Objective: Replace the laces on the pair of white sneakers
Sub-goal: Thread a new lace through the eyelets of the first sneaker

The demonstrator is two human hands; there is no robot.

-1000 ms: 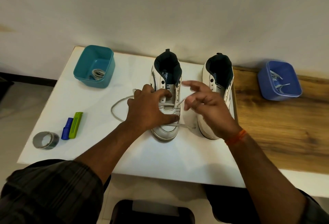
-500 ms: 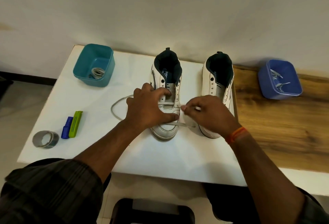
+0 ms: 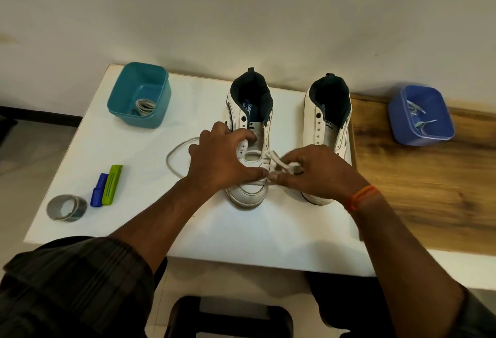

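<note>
Grey lace coil [image 3: 144, 105] in teal tub [image 3: 122, 112]; both hands' grip on white lace [image 3: 276, 159].

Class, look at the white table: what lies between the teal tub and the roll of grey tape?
In the head view, a blue and a green clip lie side by side between the teal tub and the grey tape roll, nearer the tape; otherwise bare white table.

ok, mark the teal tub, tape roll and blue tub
teal tub [image 3: 158, 88]: head view, right wall.
tape roll [image 3: 53, 207]: head view, left side of ring.
blue tub [image 3: 397, 117]: head view, left wall.
</note>
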